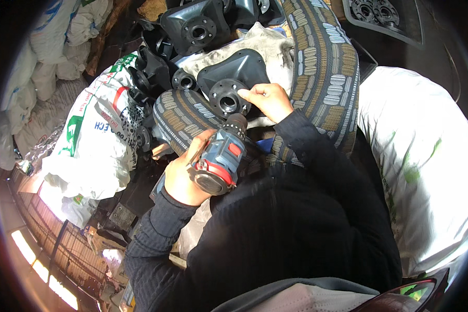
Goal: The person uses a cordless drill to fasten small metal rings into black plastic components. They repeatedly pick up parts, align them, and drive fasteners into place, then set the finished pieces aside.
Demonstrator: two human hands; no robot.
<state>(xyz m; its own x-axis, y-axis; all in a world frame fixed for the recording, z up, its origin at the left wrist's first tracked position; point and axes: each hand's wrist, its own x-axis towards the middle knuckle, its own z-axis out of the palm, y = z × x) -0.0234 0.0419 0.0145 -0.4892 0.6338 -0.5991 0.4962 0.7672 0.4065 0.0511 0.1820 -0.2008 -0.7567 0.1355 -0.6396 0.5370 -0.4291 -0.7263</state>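
Observation:
My left hand (181,179) is wrapped round a blue-grey cordless drill (222,151) with red parts. The drill's chuck points away from me, at the lower edge of a round flange with bolt holes and a wide centre hole. That flange belongs to a black flared part (239,70), which rests on pale cloth (275,47) over my lap. My right hand (269,101) pinches the flange's right edge, thumb on top and fingers curled. The drill's tip is hard to make out, so I cannot tell whether it touches a hole.
Patterned dark fabric (322,67) curves round the work on both sides. More black flared parts (196,28) are piled beyond and to the left. A white printed sack (91,132) stands at left, and a big white sack (418,166) at right. Black rings lie in a tray (408,28) at far right.

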